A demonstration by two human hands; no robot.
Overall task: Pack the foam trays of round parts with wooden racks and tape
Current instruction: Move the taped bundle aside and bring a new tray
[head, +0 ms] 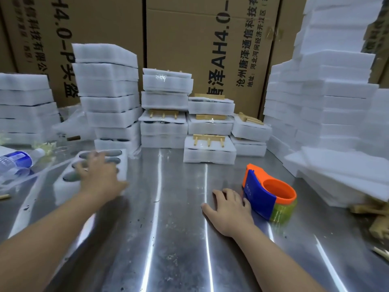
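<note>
Brushed steel covers the table [179,207], which is streaked with glare and backed by a wall of printed cardboard cartons [189,39].

At the left of the table lies an open foam tray [124,164], uncovered, with dark round parts [114,153] sitting in its pockets. The left hand [99,171] reaches out over this tray with fingers spread and loose. It is blurred, and nothing is gripped. Whether the palm presses down on the foam cannot be told.

The right hand [229,207] lies flat on the bare steel, palm down and fingers straight, holding nothing. Its fingertips reach the base of an orange and blue tape dispenser [269,192], which stands just to its right with a roll of clear tape [283,211] in it.

Behind the open space, at the middle of the table, packed trays [210,153] are piled in low stacks. Several have a wooden rack [208,139] lying on top, and some show glossy tape across the foam. To their left rises a taller, leaning stack of foam trays [107,91], with another stack [25,106] at the far left.

Along the right side, plain foam sheets [326,102] are heaped high, and a lower pile reaches toward the dispenser. More loose wooden racks [376,220] lie at the right edge. A plastic water bottle [16,160] lies on its side at the left edge, beside the open tray.
</note>
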